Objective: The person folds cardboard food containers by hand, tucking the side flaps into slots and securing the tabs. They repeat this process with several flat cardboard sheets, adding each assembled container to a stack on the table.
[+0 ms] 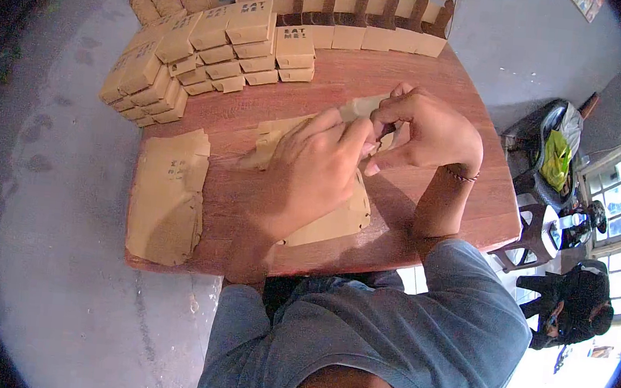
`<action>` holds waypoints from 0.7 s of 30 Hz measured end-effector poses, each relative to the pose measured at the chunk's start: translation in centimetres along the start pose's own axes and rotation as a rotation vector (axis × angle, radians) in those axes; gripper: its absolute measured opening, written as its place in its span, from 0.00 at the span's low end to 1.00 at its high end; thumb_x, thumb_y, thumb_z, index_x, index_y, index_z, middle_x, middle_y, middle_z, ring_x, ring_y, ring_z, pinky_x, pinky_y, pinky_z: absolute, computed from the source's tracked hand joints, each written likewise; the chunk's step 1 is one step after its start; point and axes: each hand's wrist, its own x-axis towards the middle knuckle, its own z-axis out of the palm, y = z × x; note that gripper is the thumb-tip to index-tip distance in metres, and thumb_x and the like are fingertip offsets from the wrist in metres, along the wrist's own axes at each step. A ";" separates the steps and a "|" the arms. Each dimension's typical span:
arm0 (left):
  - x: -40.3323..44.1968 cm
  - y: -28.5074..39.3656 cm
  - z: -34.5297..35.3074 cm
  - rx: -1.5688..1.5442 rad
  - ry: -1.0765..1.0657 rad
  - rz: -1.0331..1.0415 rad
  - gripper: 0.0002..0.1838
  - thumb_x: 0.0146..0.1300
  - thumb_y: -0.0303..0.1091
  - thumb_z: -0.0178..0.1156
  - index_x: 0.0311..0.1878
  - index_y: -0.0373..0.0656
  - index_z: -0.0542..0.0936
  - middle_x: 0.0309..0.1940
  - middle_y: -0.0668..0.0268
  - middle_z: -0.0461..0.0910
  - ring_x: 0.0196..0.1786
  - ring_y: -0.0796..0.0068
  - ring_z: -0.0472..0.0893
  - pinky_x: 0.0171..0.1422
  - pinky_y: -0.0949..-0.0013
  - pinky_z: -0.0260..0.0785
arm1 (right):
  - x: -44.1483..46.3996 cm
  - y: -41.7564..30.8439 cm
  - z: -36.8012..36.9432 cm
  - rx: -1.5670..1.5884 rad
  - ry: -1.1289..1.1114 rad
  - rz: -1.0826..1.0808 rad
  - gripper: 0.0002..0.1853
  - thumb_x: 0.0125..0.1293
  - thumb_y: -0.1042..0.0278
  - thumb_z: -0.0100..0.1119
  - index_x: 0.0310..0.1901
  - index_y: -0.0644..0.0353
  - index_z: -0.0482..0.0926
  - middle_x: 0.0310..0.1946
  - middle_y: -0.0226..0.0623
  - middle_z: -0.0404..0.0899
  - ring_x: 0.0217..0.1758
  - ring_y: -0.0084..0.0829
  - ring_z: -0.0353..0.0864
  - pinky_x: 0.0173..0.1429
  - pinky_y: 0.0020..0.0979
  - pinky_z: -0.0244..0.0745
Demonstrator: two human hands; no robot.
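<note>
Above the middle of the table, my left hand and my right hand meet at the fingertips. Both have their fingers bent in a pinch around something small and partly dark, mostly hidden by the fingers. A pale, whitish item shows just behind the fingertips; its kind is unclear. Beneath my hands lies a flat, unfolded cardboard box blank, largely covered by my left hand and forearm. To the left is a stack of flat box blanks with dark lettering.
Folded boxes, some printed "EAT ME!", are piled at the table's back left. A row of cardboard carriers with handle holes stands along the back edge. A stool and a person in dark clothes are at right.
</note>
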 end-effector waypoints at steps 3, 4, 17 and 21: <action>0.2 -0.2 0.3 -0.005 0.032 0.054 0.05 0.61 0.27 0.58 0.40 0.42 0.74 0.34 0.57 0.77 0.40 0.52 0.77 0.42 0.54 0.70 | 0.1 -0.1 0.4 -0.031 0.058 0.018 0.19 0.46 0.54 0.75 0.34 0.59 0.81 0.27 0.42 0.82 0.35 0.47 0.81 0.42 0.41 0.73; 0.2 -0.3 0.3 -0.005 0.031 0.056 0.05 0.61 0.27 0.58 0.40 0.42 0.74 0.34 0.57 0.77 0.40 0.52 0.77 0.42 0.54 0.70 | 0.2 -0.1 0.5 -0.028 0.078 0.031 0.18 0.47 0.55 0.74 0.33 0.59 0.81 0.27 0.43 0.81 0.34 0.47 0.80 0.39 0.40 0.74; 0.6 -0.3 -1.0 0.088 0.341 0.121 0.16 0.55 0.29 0.62 0.47 0.40 0.73 0.46 0.57 0.75 0.52 0.52 0.74 0.58 0.56 0.64 | 0.7 0.2 0.8 0.060 0.540 0.115 0.17 0.52 0.59 0.74 0.24 0.63 0.76 0.16 0.39 0.75 0.20 0.31 0.77 0.26 0.32 0.68; 0.3 -0.4 -1.1 0.021 0.398 -0.064 0.23 0.58 0.36 0.65 0.53 0.38 0.71 0.50 0.53 0.74 0.53 0.49 0.74 0.59 0.54 0.66 | 1.1 -1.2 0.8 0.274 0.660 0.182 0.18 0.54 0.60 0.74 0.22 0.63 0.75 0.15 0.33 0.74 0.21 0.21 0.75 0.26 0.30 0.67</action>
